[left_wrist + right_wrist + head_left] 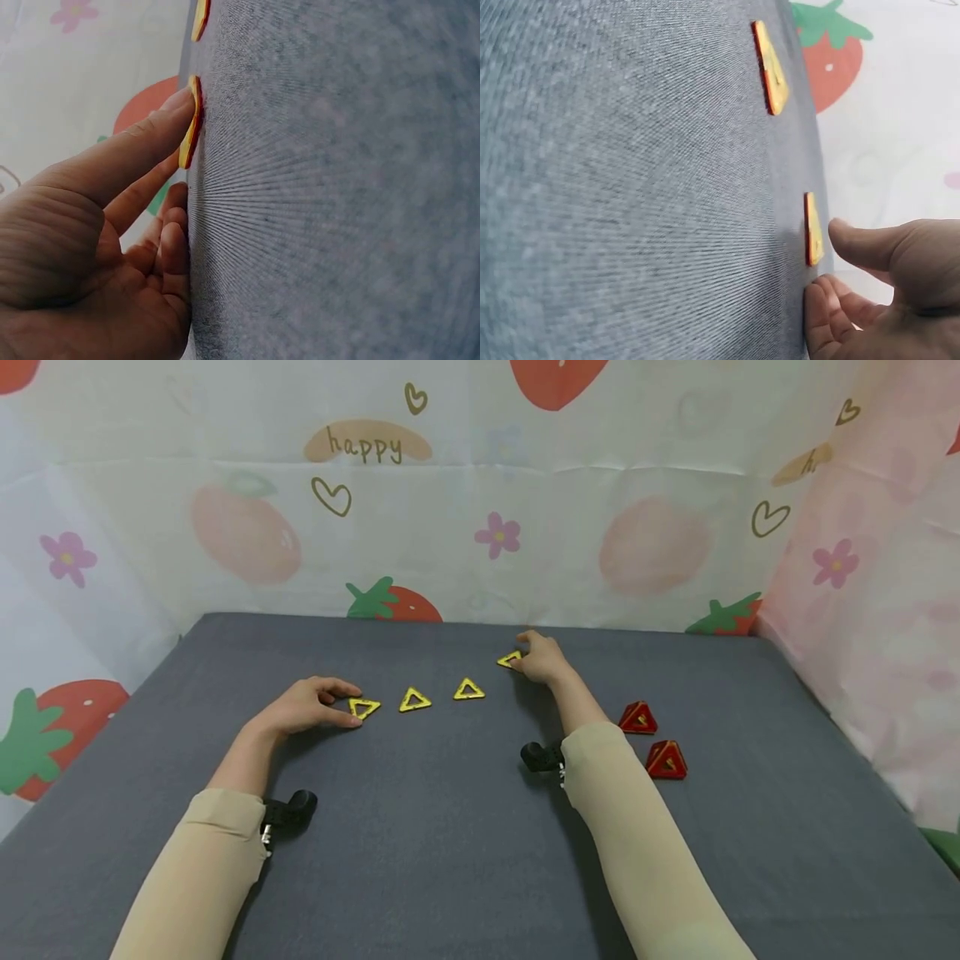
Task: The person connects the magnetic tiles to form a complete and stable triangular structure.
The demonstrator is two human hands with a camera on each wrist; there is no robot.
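Note:
My left hand (311, 706) pinches a flat yellow triangle (365, 707) between thumb and index finger, at the left end of a row on the cloth. In the left wrist view this triangle (192, 124) shows a red underside. Two more yellow triangles with open centres, one (414, 700) and another (468, 690), lie between my hands. At the row's far right end my right hand (542, 658) is beside a yellow triangle (509, 659), partly covering it. From the right wrist, a small gap shows between the thumb (847, 232) and that triangle (813, 231).
Two red pyramid-like pieces, one (638, 718) behind the other (667, 761), stand right of my right forearm. A grey cloth (435, 852) covers the table. Printed curtains (465, 468) rise along its back and sides. Black wrist cameras sit at both cuffs.

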